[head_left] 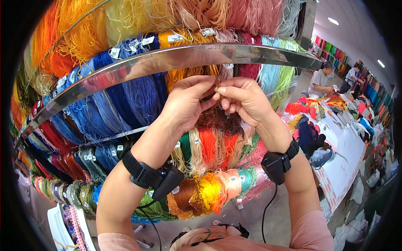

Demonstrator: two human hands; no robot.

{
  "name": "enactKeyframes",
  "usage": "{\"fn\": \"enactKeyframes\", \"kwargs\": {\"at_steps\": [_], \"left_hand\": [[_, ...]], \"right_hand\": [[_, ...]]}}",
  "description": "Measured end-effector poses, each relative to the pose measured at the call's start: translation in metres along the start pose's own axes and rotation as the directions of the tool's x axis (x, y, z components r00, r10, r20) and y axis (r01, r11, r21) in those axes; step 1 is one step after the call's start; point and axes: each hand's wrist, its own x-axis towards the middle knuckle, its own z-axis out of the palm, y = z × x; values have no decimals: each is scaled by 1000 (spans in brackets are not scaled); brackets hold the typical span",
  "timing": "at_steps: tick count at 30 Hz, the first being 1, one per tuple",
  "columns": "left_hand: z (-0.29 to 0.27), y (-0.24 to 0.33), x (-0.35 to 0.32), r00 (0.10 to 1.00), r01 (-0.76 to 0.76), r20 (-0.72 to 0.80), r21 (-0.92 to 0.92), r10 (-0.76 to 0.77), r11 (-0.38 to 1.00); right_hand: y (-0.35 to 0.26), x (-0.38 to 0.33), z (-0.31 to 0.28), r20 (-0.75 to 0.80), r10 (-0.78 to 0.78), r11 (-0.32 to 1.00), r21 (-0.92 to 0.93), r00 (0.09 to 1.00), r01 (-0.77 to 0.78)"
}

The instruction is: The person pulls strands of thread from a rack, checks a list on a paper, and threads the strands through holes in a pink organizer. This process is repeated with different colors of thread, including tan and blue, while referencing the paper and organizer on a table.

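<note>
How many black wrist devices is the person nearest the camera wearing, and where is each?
2: one device on the left forearm, the other device on the right forearm. Both show clearly; any under the sleeves would be hidden.

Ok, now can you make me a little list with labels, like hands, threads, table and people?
Left hand: pinching at brown thread
Right hand: also pinching at it
Wrists: black device strapped on each
Hanks: many colours, in rows
Metal bar: shiny, across the hanks
Table: at right, colourful bundles on it
People: two others, background right
</note>
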Motion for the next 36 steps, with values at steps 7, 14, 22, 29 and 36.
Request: {"fn": "enactKeyframes", "kwargs": {"at_steps": [7,14,22,29,36], "left_hand": [[-9,-2,1,999,6,50,11,-7,1000],[-1,-1,0,1000,-7,17,34,6,999],[12,19,-8,977,-113,-113,458,183,882],[0,42,-59,917,-143,-211,618,338,773],[-56,-6,-336,774,368,-626,318,-98,874]], "right_hand": [[3,0,-2,33,19,998,54,999,-21],[4,1,-10,117,8,998,58,993,-15],[12,21,-1,381,26,991,-131,924,26],[28,56,4,353,-47,996,83,934,19],[12,35,2,273,29,985,-173,962,19]]}}
